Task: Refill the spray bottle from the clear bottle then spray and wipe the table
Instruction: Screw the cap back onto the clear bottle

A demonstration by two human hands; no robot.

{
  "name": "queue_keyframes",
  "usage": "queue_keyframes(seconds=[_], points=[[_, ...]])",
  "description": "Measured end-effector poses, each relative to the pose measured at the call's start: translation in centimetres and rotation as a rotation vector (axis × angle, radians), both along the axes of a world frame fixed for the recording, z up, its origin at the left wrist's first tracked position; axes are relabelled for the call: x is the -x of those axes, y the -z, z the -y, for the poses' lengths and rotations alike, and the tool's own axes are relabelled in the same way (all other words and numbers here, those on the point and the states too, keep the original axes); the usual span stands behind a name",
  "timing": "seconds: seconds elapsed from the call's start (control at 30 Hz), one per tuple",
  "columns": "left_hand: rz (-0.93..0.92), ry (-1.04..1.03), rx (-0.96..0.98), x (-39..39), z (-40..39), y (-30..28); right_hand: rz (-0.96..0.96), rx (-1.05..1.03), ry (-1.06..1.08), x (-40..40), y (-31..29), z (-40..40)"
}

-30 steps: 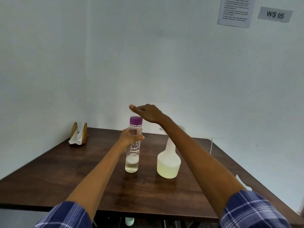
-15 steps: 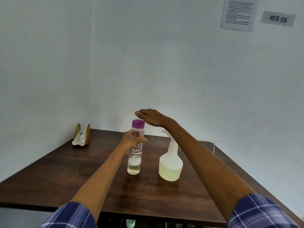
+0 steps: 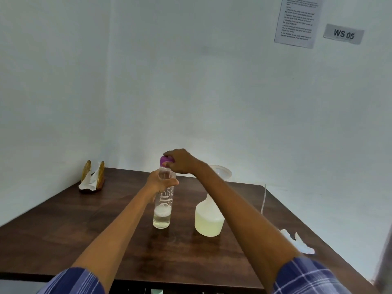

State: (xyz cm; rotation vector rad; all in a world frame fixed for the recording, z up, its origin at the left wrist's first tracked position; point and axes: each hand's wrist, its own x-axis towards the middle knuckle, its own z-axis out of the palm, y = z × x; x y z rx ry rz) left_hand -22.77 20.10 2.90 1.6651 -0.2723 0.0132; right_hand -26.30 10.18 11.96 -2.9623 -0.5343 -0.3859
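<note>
Right hand [image 3: 182,161] has dropped onto the purple cap [image 3: 165,160]; left hand [image 3: 161,183] still grips clear bottle [image 3: 162,211].

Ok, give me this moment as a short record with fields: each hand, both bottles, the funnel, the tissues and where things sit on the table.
left hand: grips the middle of the clear plastic bottle
right hand: fingers curled over the purple screw cap
clear bottle: upright, cap on, a little liquid at the bottom
translucent white spray bottle: upright to its right, pale liquid inside, sprayer head off
funnel: in the spray bottle's neck, partly hidden by the forearm
dark wooden table: holds both bottles
wooden napkin holder: far left corner
crumpled tissue: right edge
</note>
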Motion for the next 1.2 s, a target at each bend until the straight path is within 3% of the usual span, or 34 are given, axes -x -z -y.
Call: queue_keyframes(seconds=[0.23, 0.43, 0.53, 0.63, 0.73, 0.9, 1.03, 1.2], points=[[0.074, -0.116, -0.02, -0.1, 0.5, 0.5, 0.086, -0.008, 0.002, -0.5, 0.9, 0.1], [0.143, -0.072, -0.082, 0.0, 0.1, 0.3, 0.174, -0.395, 0.07, 0.0, 3.9, -0.4], [0.185, -0.053, -0.126, 0.5, 0.2, 0.0, 0.247, -0.42, 0.113, 0.1, 5.8, -1.2], [0.203, 0.073, -0.407, 0.5, -1.4, 0.5, 0.271, -0.513, 0.141, 0.4, 7.0, -1.7], [0.094, 0.169, -0.686, 0.3, -4.8, 1.4, 0.218, -0.707, 0.254, 0.7, 9.1, -2.4], [0.042, 0.039, -0.95, -1.4, -10.4, 2.8, -0.033, -0.685, 0.402, -0.2, 14.6, -3.6], [-0.052, -0.076, -1.111, -4.2, -13.2, 4.9, -0.023, -0.716, 0.395, -2.8, 14.9, -4.9], [-0.034, -0.161, -1.226, -8.6, -13.9, 7.5, 0.016, -0.705, 0.431, -8.1, 14.8, -6.5]])
